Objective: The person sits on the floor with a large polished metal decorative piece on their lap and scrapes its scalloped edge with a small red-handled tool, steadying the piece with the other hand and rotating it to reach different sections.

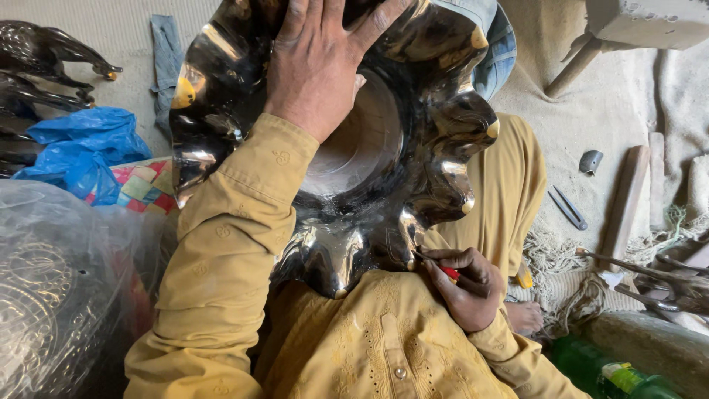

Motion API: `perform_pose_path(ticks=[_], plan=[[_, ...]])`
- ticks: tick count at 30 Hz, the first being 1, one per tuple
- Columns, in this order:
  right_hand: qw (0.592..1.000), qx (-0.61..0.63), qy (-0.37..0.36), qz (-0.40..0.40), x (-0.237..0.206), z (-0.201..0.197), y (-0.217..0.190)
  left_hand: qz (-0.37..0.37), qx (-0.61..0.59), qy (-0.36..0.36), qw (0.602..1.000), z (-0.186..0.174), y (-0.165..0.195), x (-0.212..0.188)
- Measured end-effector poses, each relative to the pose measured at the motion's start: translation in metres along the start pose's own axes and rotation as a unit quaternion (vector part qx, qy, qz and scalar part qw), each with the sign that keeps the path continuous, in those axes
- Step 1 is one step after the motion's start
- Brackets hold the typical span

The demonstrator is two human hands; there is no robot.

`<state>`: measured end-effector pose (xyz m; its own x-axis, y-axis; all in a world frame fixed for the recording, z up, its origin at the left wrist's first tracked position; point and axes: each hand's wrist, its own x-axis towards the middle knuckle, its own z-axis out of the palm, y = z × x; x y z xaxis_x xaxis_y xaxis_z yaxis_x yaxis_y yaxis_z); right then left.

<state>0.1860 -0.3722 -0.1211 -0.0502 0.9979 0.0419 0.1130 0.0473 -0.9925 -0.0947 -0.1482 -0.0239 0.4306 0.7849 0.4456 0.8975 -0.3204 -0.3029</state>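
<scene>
Right, head view, looking straight down; a big polished metal bowl (384,140) with a wavy, scalloped rim fills the middle of the shot, tilted up on the person's lap against a mustard-yellow embroidered shirt (369,347); the left hand (321,63) lies flat across the bowl's upper part, fingers spread wide and pressed on the shiny surface, holding it steady rather than closing round anything; the yellow sleeve (221,251) runs down from it across the bowl's left side; down at the lower rim the right hand (465,284) has its fingers pinched tight on a thin red-handled tool (442,269), the tip touching the metal just at the bowl's bottom edge.

Around them now; left of the bowl a crumpled blue plastic bag (77,148), and under it a patch of patchwork cloth (144,185); lower left, a clear plastic bag (59,288) wrapped over patterned metalware; top left corner, dark glossy animal figures (44,59); off to the right on the sandy cloth floor a pair of small metal tweezers (567,208), a wooden stick (624,203) beside them, and more metal tools (650,277) lying near the frayed edge; bottom right a green plastic bottle (605,373); a bare foot (526,316) shows just beside the right hand.
</scene>
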Motion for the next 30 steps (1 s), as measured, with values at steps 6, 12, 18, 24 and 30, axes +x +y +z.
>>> perform_pose_path(ticks=[6, 12, 18, 24, 30], plan=[[1.000, -0.011, -0.017, 0.004, 0.002, -0.005, 0.001, 0.004, -0.002, 0.000, 1.000, -0.002, 0.001, 0.000], [1.000, 0.007, -0.023, -0.003, 0.003, -0.006, 0.007, 0.003, -0.006, 0.003, 1.000, 0.001, 0.002, 0.000], [0.997, 0.020, -0.059, -0.053, 0.002, -0.007, 0.006, 0.004, -0.014, 0.006, 1.000, 0.001, 0.003, 0.000], [0.999, 0.001, -0.022, -0.026, 0.002, -0.004, 0.004, 0.002, -0.026, -0.006, 1.000, -0.001, 0.003, 0.001], [0.990, -0.043, -0.062, -0.122, 0.004, -0.004, -0.006, 0.000, -0.034, -0.002, 0.999, -0.002, 0.005, 0.002]])
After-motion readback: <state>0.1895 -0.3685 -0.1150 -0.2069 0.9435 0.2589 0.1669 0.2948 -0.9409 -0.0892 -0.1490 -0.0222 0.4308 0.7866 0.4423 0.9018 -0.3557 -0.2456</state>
